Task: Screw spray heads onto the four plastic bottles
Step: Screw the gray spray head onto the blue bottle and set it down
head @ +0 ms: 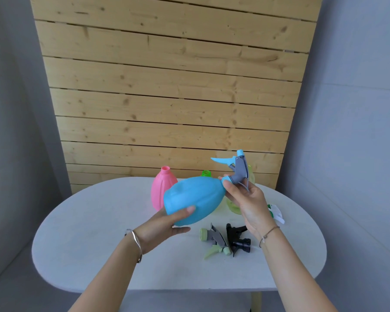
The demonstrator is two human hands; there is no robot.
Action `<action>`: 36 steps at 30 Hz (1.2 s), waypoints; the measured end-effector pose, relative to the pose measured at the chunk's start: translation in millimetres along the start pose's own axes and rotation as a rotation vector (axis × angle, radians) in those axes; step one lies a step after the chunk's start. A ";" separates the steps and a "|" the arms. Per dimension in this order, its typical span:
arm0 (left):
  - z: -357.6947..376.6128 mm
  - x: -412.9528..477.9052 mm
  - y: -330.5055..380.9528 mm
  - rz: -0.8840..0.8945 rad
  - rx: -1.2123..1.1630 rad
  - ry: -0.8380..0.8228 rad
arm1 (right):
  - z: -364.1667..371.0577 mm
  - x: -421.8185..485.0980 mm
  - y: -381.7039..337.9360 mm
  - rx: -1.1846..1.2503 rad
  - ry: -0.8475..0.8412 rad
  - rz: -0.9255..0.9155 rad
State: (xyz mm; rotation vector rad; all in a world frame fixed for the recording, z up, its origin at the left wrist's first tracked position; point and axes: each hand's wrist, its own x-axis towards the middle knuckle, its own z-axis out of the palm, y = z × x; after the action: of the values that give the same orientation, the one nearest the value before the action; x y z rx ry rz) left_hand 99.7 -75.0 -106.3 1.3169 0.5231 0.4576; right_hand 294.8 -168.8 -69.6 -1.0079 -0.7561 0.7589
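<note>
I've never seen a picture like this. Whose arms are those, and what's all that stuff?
The camera sits on a person's head, so you see their own arms. The left hand holds a blue bottle tipped sideways. The right hand pinches the blue and grey spray head at its neck. On the white table stand a pink bottle and a green bottle, both open. Loose spray heads lie nearby: a green and grey spray head, a black spray head and a white spray head, partly hidden.
</note>
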 end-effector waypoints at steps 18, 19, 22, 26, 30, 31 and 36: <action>0.4 1.7 -0.1 0.017 -0.111 0.105 | 7.3 -0.6 5.6 0.012 0.080 0.019; 1.0 2.4 -0.2 0.060 -0.100 0.105 | 7.0 -0.7 5.5 0.015 0.082 0.019; 3.0 3.5 0.2 0.050 -0.164 0.066 | 9.5 -2.2 6.0 0.030 0.065 0.022; 2.2 0.4 2.1 -0.061 -0.136 0.086 | 11.3 -3.6 5.1 0.037 0.063 0.023; -0.8 -3.1 7.3 0.124 -0.191 0.095 | 8.6 -2.6 1.5 0.035 0.089 0.035; -1.2 -2.8 7.5 0.141 -0.163 0.078 | 8.8 -2.8 1.5 0.036 0.090 0.038; 5.3 -1.9 5.4 0.031 -0.119 0.118 | 14.2 -4.7 2.9 0.027 0.078 0.032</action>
State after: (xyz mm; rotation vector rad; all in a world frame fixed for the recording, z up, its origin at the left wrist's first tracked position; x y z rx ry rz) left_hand 101.3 -79.2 -99.9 1.1904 0.5657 0.5857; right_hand 279.9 -165.4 -68.4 -1.0211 -0.6618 0.7508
